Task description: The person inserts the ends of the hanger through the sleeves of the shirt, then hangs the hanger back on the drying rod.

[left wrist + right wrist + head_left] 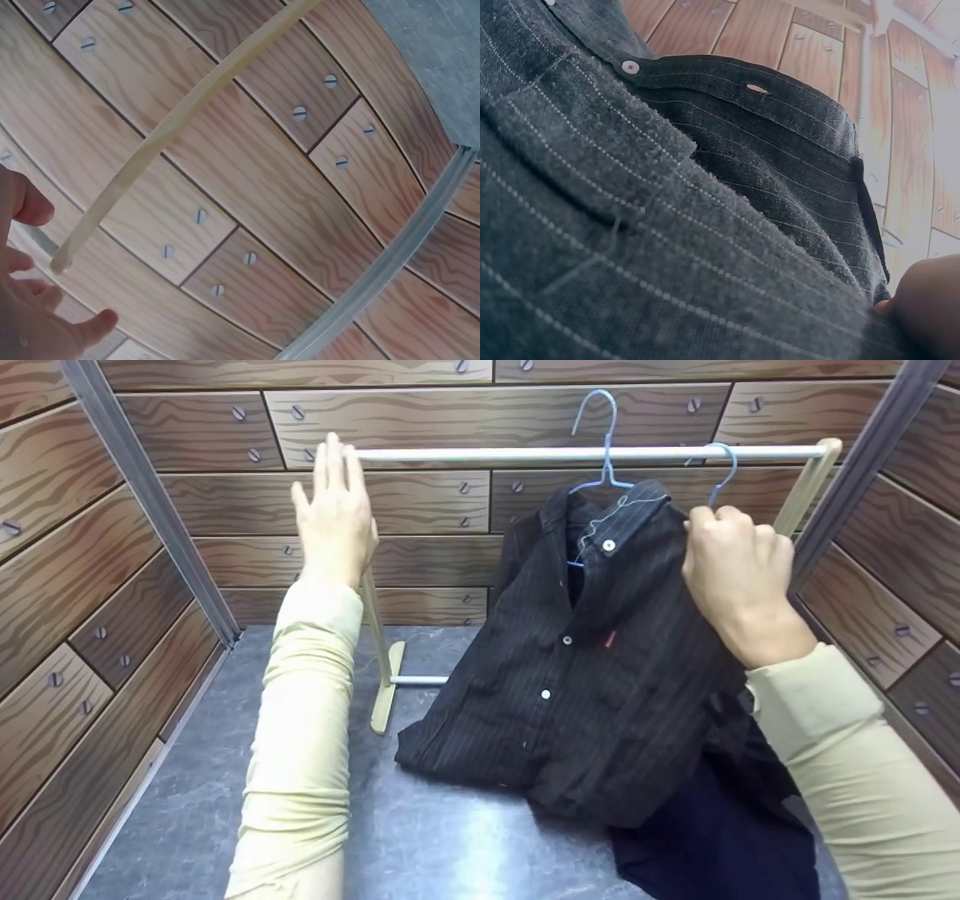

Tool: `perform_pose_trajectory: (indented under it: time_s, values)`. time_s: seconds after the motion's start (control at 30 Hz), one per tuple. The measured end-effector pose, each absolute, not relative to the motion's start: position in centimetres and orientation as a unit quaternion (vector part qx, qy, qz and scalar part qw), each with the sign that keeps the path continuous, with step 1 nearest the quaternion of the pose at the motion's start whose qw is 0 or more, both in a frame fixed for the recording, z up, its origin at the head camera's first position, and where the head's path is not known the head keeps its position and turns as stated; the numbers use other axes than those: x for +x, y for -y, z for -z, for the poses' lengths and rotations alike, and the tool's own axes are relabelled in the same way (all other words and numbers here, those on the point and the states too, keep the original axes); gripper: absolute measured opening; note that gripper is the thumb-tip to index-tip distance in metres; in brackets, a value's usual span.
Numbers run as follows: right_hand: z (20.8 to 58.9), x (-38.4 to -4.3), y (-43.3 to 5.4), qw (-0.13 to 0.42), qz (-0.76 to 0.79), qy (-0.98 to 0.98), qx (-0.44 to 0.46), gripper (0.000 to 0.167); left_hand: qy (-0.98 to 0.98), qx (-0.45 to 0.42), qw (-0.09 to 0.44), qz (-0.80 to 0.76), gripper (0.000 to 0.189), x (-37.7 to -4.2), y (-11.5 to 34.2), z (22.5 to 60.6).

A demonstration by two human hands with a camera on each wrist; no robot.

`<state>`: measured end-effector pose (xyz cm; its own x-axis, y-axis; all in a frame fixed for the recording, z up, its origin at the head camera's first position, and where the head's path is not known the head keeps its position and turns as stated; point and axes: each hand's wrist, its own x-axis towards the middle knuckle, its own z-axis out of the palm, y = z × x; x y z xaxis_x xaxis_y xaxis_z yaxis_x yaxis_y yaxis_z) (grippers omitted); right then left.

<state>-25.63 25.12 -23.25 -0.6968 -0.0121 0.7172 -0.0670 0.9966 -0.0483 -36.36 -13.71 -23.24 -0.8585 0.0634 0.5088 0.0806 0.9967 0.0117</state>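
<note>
My right hand (739,570) grips a black pinstriped button-up shirt (555,720) at its shoulder, fingers curled over the cloth. A blue hanger (609,442) sits inside the shirt, its hook rising out of the collar and overlapping the rack's rod (480,454). In the right wrist view, the shirt's striped cloth (705,225) fills most of the picture, with a fingertip at its edge. My left hand (334,517) is at the rod's left end with straight fingers. The left wrist view has those fingers beside the top of the rack's wooden post (150,142).
Another blue hanger (724,472) hooks over the rod at the right, partly hidden by my right hand. Dark navy cloth (720,825) lies below the shirt. The rack's left foot (386,697) stands on the grey tabletop (187,780). Wood-patterned panels (420,420) enclose three sides.
</note>
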Motion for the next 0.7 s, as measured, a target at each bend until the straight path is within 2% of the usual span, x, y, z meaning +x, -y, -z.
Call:
perform_pose_trajectory:
  time_s: [0.1,0.23,0.47,0.7]
  values:
    - [23.8,-25.9,-25.2,0.384,-0.036,0.922,0.020,0.024,0.963,-0.025,0.267,0.016,0.082,-36.4,14.2,23.5]
    - [24.7,-26.4,-25.1,0.383,-0.037,0.923,0.023,0.024,0.953,-0.021,0.299,0.028,0.084,-36.4,14.3,24.0]
    - [27.4,-27.2,-25.1,0.368,-0.038,0.929,0.028,0.022,0.912,-0.065,0.368,0.169,0.074,-36.9,13.8,24.8]
    - [29.9,-27.4,-25.1,0.364,-0.040,0.930,0.033,0.019,0.909,-0.060,0.366,0.192,0.078,-37.2,13.2,25.6]
